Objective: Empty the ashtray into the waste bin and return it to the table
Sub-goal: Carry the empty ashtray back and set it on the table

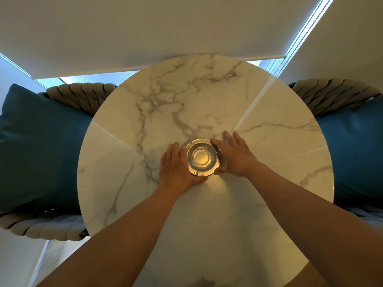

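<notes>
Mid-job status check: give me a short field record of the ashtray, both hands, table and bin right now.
ashtray: round clear glass, near the middle of the marble table; no ash or butts visible
left hand: holds its left side, thumb round the near edge
right hand: holds its right side
lifted or resting: cannot tell
waste bin: not in view
either side: blue cushions on woven chairs

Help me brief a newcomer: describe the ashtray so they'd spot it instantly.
Find the round marble table. Near its middle, the left hand and right hand cup a round ashtray between them. Unlike the opaque marble, it is clear glass with a yellow-lit centre.
</notes>
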